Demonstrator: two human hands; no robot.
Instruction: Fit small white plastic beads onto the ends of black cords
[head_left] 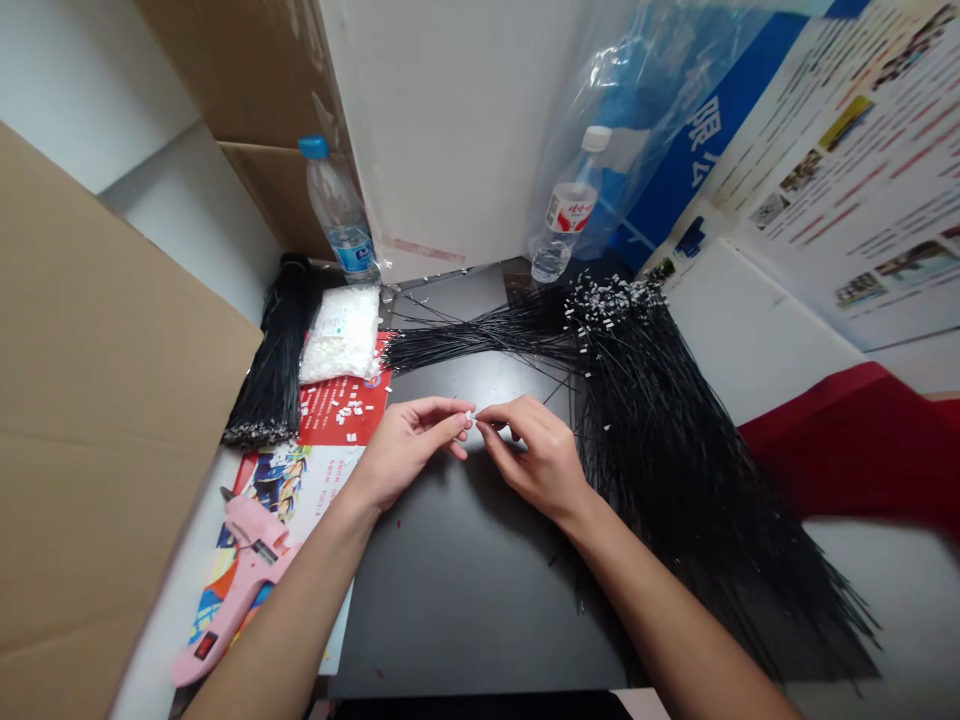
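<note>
Two bare forearms narrow to slim wrists and bare fingers.

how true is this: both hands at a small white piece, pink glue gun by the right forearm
The head view shows the pink glue gun by the left forearm, not the right one; the left hand and right hand are at a small white piece.

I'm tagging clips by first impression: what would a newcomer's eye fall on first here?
Probably the large bundle of thin black strands, white bits clustered at its far end, right of centre. Near the middle, the bare left hand pinches a tiny white piece, with the bare right hand close against it. The pink plastic glue gun stands out at lower left.
</note>
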